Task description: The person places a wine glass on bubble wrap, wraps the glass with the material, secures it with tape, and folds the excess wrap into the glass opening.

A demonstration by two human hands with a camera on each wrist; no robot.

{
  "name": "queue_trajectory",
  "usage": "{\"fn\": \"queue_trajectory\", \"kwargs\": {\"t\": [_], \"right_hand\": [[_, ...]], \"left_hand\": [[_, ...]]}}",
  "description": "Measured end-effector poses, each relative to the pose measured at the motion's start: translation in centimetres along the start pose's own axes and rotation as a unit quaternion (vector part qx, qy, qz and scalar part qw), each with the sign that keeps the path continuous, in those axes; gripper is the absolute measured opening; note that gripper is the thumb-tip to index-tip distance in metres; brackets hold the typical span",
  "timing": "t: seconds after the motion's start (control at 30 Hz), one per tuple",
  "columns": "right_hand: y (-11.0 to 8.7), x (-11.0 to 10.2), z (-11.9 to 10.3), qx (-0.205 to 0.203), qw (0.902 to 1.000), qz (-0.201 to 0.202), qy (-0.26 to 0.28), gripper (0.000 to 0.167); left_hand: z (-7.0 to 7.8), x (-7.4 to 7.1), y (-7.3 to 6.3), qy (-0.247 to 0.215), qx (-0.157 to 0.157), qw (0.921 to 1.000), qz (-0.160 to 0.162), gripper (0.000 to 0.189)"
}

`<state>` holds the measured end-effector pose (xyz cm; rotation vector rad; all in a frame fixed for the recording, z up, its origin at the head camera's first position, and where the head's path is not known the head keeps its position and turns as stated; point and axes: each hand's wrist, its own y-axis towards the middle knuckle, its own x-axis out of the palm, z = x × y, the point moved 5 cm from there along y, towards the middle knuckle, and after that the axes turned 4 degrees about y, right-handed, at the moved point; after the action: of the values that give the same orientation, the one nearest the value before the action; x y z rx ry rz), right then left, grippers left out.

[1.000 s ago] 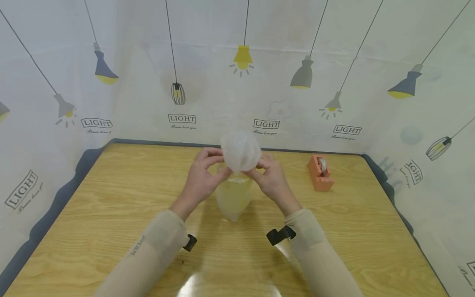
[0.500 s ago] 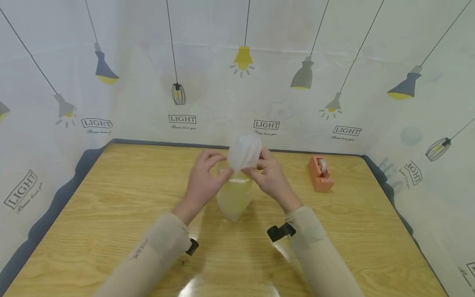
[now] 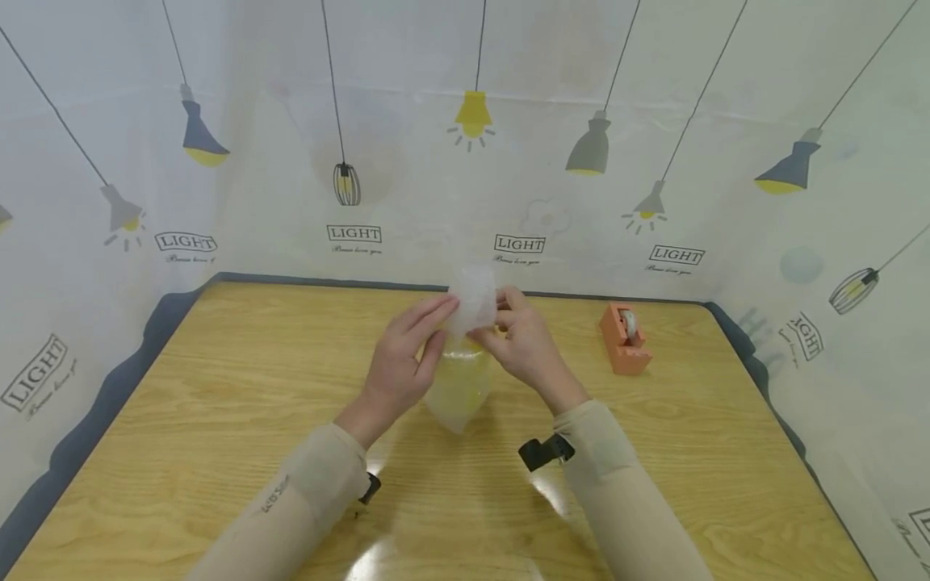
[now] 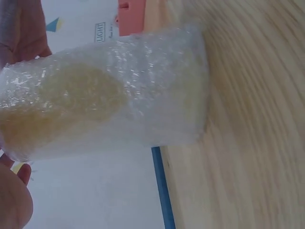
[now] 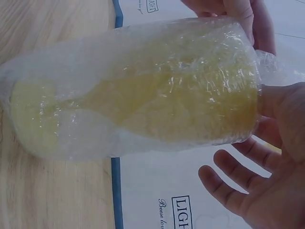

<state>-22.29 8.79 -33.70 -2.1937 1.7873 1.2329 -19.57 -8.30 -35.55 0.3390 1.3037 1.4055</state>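
Observation:
A yellow stemmed glass (image 5: pixel 143 100) stands upright on the table, wound in clear bubble wrap (image 3: pixel 475 300). Its bowl, stem and round foot show through the wrap in the right wrist view; the loose end of the wrap rises above the rim. My right hand (image 3: pixel 526 343) pinches that upper wrap between thumb and forefinger, the other fingers spread apart. From the other side, my left hand (image 3: pixel 403 359) touches the folded flap with straight fingertips, its thumb close to the wrap. The left wrist view shows the wrapped glass (image 4: pixel 86 90) from the side.
An orange tape dispenser (image 3: pixel 626 343) with a roll of clear tape stands at the back right of the wooden table (image 3: pixel 254 371). A white cloth printed with lamps (image 3: pixel 407 161) hangs behind and beside the table.
The left hand's fingers have straightened and moved inward onto the top of the wrap. The upper flap has become narrower and more folded. The right hand keeps its pinch.

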Motion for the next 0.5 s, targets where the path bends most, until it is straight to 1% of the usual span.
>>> {"fn": "queue_trajectory", "kwargs": {"t": [0.1, 0.17, 0.27, 0.37, 0.5], "right_hand": [[-0.1, 0.1, 0.1, 0.005, 0.9999, 0.01, 0.007, 0.022], [-0.3, 0.2, 0.2, 0.009, 0.9996, 0.025, 0.011, 0.023], [-0.7, 0.2, 0.2, 0.0, 0.9979, 0.063, 0.013, 0.027], [-1.1, 0.1, 0.1, -0.033, 0.994, 0.105, 0.0, 0.04], [-1.5, 0.0, -0.2, -0.106, 0.9837, 0.142, -0.029, 0.061]], "left_hand": [[-0.2, 0.1, -0.5, -0.004, 0.006, 0.9999, -0.01, 0.039], [-0.4, 0.2, -0.7, -0.003, 0.01, 0.9998, -0.017, 0.048], [-0.6, 0.1, -0.9, -0.002, 0.012, 0.9995, -0.031, 0.065], [-0.8, 0.1, -0.9, 0.004, 0.022, 0.9987, -0.046, 0.072], [-1.0, 0.0, -1.0, 0.017, 0.035, 0.9972, -0.064, 0.081]]}}
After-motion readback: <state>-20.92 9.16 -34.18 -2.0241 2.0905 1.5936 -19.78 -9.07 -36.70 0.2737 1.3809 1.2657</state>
